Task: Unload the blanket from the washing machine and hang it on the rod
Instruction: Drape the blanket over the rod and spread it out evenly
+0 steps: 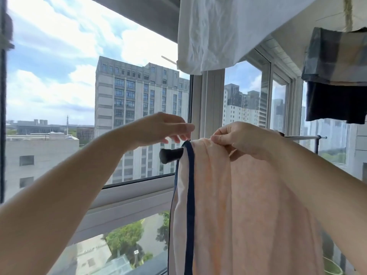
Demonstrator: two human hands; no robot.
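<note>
A pale peach blanket [248,205] with a dark blue edge band hangs draped over a horizontal rod [171,154], whose black end cap sticks out to the left. The rod's far end [305,137] shows past my right arm. My right hand [240,138] pinches the blanket's top fold on the rod. Just above the blue edge hovers my left hand [164,129], fingers relaxed and pointing down, holding nothing.
A white sheet [218,32] hangs overhead at the upper middle. Plaid and dark garments [335,76] hang at the upper right. Large windows [99,96] stand right behind the rod, with a white sill [129,195] below.
</note>
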